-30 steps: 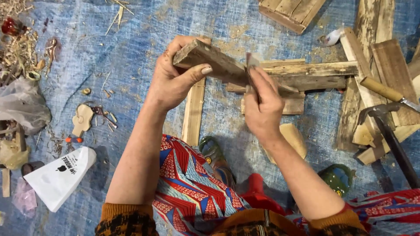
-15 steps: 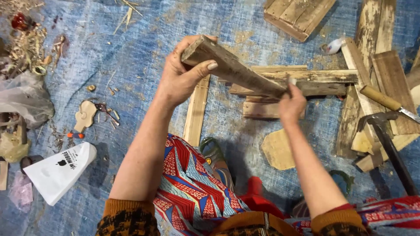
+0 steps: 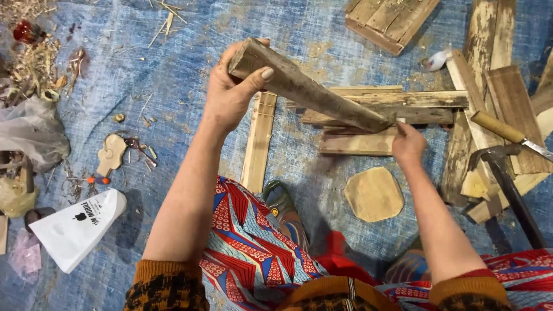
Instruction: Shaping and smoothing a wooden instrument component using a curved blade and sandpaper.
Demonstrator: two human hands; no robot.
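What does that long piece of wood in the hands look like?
The piece of wood is a long, rough, grey-brown weathered board, held tilted above the blue tarp. Its thick end sits high in the left hand, thumb wrapped over the top. Its far end slopes down to the right, where the right hand touches it with fingertips.

The left hand (image 3: 230, 95) was raised toward 11 o'clock, fingers curled in a grip; the right hand (image 3: 408, 145) reached toward 1 o'clock, fingertips pinched.
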